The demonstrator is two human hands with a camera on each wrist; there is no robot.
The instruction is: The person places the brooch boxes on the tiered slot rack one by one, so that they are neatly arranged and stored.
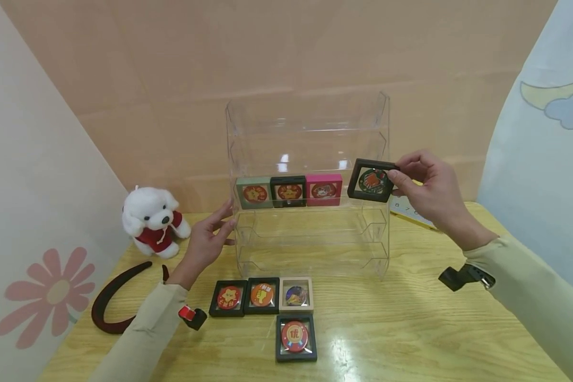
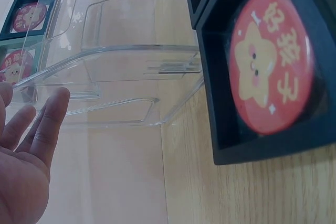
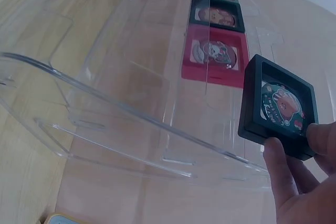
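Observation:
My right hand (image 1: pixel 432 193) pinches a black-framed badge display box (image 1: pixel 372 180) by its right edge, tilted a little, in front of the right end of a clear acrylic rack (image 1: pixel 310 254). A round dark green badge with a red figure shows inside the box. On the rack's middle tier stand a green box (image 1: pixel 254 193), a black box (image 1: pixel 288 191) and a pink box (image 1: pixel 324 190), side by side. My left hand (image 1: pixel 209 236) rests its fingers at the rack's left side panel; in the left wrist view those fingers are extended.
Before the rack lie two black boxes (image 1: pixel 229 298), a beige box (image 1: pixel 296 295) and another black box (image 1: pixel 296 338). A white plush dog (image 1: pixel 155 220) and a dark headband (image 1: pixel 106 302) are at left. A yellow-edged numbered object (image 1: pixel 413 212) lies behind my right hand.

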